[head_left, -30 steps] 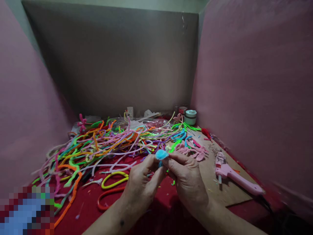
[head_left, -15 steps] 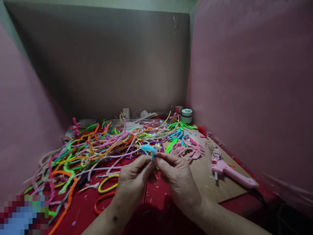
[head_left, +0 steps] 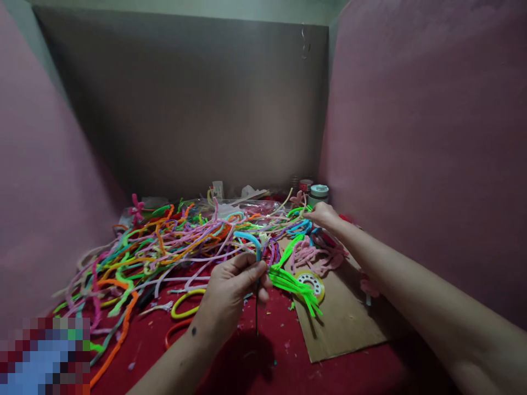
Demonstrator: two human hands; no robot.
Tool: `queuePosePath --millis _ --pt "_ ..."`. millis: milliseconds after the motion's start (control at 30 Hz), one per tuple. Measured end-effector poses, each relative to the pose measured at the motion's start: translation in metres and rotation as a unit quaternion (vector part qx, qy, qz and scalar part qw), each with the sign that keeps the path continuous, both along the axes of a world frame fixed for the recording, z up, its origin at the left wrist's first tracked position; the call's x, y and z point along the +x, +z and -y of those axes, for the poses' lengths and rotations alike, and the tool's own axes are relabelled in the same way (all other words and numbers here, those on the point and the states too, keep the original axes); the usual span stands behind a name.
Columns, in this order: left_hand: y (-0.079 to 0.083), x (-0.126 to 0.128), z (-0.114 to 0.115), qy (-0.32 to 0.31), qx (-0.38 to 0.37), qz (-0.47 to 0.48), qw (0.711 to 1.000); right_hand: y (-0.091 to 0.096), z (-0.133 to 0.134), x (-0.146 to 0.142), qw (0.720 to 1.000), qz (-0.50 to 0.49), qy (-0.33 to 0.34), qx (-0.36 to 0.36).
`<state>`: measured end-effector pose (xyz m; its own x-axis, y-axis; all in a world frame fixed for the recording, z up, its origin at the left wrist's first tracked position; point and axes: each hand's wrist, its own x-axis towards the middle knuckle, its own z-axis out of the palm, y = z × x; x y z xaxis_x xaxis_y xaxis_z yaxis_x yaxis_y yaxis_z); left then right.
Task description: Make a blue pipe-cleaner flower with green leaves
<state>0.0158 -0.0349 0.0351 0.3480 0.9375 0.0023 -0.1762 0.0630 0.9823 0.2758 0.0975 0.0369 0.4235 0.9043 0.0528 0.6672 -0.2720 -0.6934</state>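
Note:
My left hand (head_left: 233, 288) is closed in a pinch on a small blue pipe-cleaner piece (head_left: 249, 239) fixed to a thin dark stem that hangs below the fingers. My right hand (head_left: 323, 214) is stretched far forward to the back right, its fingers curled on the green and blue pipe cleaners (head_left: 302, 219) beside a small white jar (head_left: 319, 193). What it grips is too small to name. A bundle of bright green pipe-cleaner strips (head_left: 290, 282) lies just right of my left hand.
A big tangle of coloured pipe cleaners (head_left: 164, 241) covers the red cloth (head_left: 230, 367). A cardboard sheet (head_left: 341, 321) carries a tape roll (head_left: 310, 281) and pink pipe-cleaner shapes (head_left: 317, 253). Pink walls stand on both sides, with a grey panel behind.
My right hand let go of the blue piece and reached to the back right. The left hand keeps the piece alone. The pink glue gun is now hidden behind my right arm.

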Motion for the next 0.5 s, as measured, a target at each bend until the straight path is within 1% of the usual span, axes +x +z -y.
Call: queuePosePath --millis 100,167,267,333,400,433,467,500 --pt "-0.002 -0.001 -0.002 -0.004 -0.013 0.016 1.000 -0.011 -0.011 -0.005 1.000 -0.008 0.007 -0.012" --pt "-0.003 -0.003 -0.005 -0.007 -0.028 0.034 0.999 -0.011 -0.011 -0.006 0.999 -0.027 0.021 0.007" --pt "-0.003 -0.005 -0.011 -0.011 -0.069 0.072 0.995 0.001 0.000 -0.006 0.993 -0.077 0.067 0.065" --pt "-0.004 -0.006 -0.014 -0.011 -0.100 0.105 0.989 0.011 0.017 -0.010 0.980 -0.121 0.113 0.112" --pt "-0.004 -0.006 -0.015 -0.003 -0.128 0.136 0.982 0.020 0.040 -0.017 0.960 -0.164 0.160 0.158" --pt "-0.004 -0.005 -0.014 0.001 -0.143 0.148 0.979 0.022 0.053 -0.022 0.944 -0.196 0.193 0.182" --pt "-0.004 -0.005 -0.013 0.001 -0.158 0.157 0.975 0.023 0.066 -0.028 0.901 -0.276 0.251 0.222" --pt "-0.003 -0.003 -0.010 -0.004 -0.173 0.166 0.971 0.023 0.079 -0.033 0.862 -0.333 0.297 0.241"
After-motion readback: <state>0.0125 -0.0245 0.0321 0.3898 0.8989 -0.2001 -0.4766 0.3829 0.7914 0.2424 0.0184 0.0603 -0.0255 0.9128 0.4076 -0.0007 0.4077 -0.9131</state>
